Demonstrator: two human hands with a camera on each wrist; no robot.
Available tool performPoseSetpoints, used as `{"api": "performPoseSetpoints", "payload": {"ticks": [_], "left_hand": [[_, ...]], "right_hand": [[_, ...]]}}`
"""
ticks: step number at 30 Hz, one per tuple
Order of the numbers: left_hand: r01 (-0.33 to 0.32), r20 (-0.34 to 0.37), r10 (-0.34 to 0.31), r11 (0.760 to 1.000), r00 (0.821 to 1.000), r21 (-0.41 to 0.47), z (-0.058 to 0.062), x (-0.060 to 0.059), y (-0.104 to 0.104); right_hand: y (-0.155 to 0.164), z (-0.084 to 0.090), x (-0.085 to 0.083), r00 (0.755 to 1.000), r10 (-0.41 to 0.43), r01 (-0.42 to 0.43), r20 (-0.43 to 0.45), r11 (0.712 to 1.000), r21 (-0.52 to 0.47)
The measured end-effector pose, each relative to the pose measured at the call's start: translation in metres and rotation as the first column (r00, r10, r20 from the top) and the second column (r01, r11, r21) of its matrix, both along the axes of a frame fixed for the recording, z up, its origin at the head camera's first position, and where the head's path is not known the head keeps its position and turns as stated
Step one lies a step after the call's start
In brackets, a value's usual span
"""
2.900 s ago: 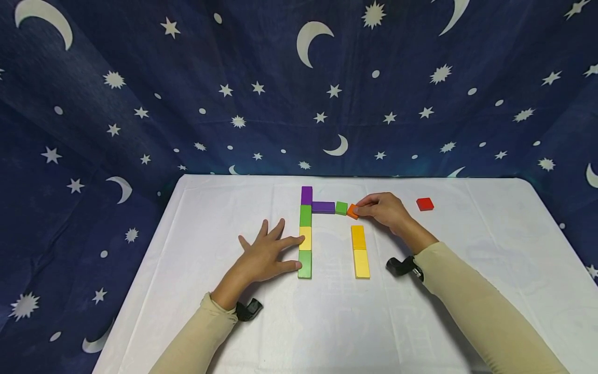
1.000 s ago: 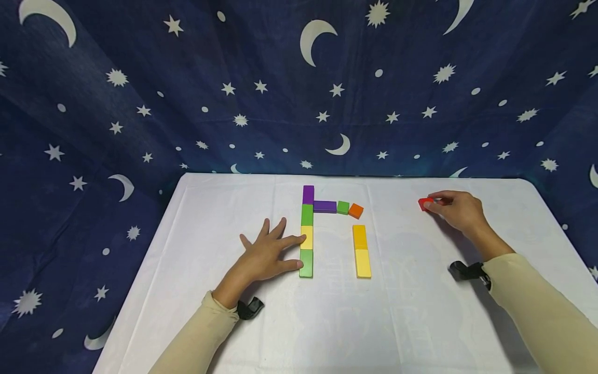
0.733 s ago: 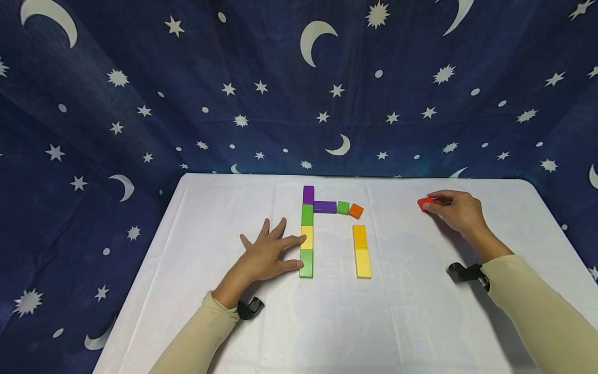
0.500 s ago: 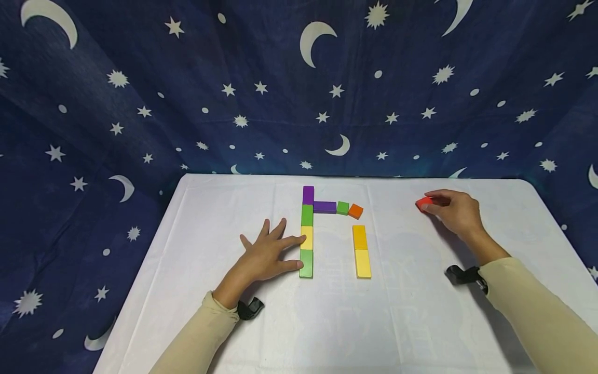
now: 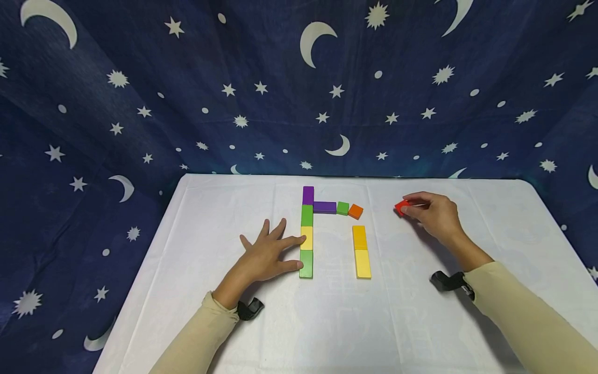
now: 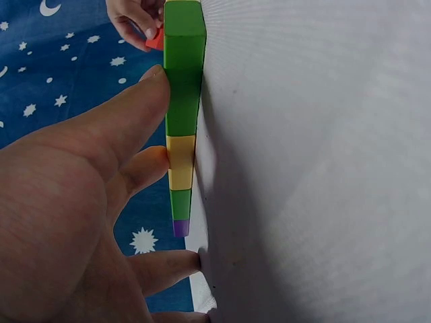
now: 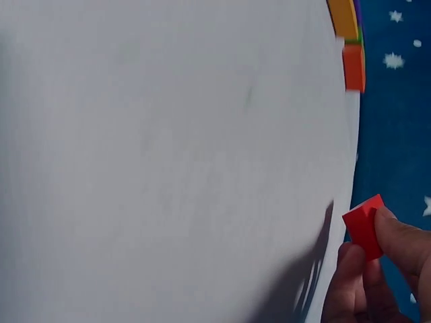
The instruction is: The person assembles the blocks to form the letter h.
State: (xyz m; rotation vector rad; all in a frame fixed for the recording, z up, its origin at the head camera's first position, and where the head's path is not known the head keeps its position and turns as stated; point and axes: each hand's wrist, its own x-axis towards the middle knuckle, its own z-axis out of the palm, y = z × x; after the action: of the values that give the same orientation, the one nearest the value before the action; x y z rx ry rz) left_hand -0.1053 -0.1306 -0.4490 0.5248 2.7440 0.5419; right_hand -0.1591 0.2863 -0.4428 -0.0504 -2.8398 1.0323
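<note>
My right hand [image 5: 434, 215] pinches a small red block [image 5: 401, 208] between thumb and fingers; the right wrist view shows the red block [image 7: 364, 227] from the side. With fingers spread, my left hand [image 5: 263, 257] touches a column of blocks with thumb and index finger. That column runs from a purple block [image 5: 308, 195] through a green block [image 5: 307, 215] and a yellow block [image 5: 306, 237] to a light green block [image 5: 306, 264]. A flat purple block [image 5: 325, 207], a small green block [image 5: 342, 208] and a tilted orange block [image 5: 355, 211] extend rightward from its upper part.
Below the orange block, apart from it, an amber block [image 5: 359, 237] and a yellow block [image 5: 362, 264] lie end to end. All rest on a white-covered table [image 5: 210, 208]. A dark blue star-and-moon cloth [image 5: 261, 62] hangs behind it.
My right hand leaves the orange block, takes hold of the red block at the right, and brings it leftward. My left hand stays on the column.
</note>
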Motion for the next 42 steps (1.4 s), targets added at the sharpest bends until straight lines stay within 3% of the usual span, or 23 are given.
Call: {"api": "performPoseSetpoints", "payload": {"ticks": [22, 27, 32, 42], "left_hand": [[-0.003, 0.017, 0.003, 1.000, 1.000, -0.005, 0.001, 0.000, 0.000], [-0.003, 0.019, 0.003, 1.000, 1.000, -0.005, 0.001, 0.000, 0.001], [0.000, 0.016, 0.000, 1.000, 1.000, -0.001, 0.001, 0.000, 0.000], [0.003, 0.020, -0.003, 1.000, 1.000, 0.001, 0.002, 0.000, -0.001]], "right_hand": [[-0.051, 0.001, 0.004, 0.983, 0.070, -0.049, 0.171, 0.991, -0.123], [-0.060, 0.001, 0.003, 0.973, 0.092, -0.051, 0.211, 0.980, -0.191], [-0.070, 0.001, 0.002, 0.950, 0.131, -0.034, 0.283, 0.945, -0.324], [-0.082, -0.003, 0.001, 0.965, 0.103, -0.052, 0.241, 0.977, -0.209]]}}
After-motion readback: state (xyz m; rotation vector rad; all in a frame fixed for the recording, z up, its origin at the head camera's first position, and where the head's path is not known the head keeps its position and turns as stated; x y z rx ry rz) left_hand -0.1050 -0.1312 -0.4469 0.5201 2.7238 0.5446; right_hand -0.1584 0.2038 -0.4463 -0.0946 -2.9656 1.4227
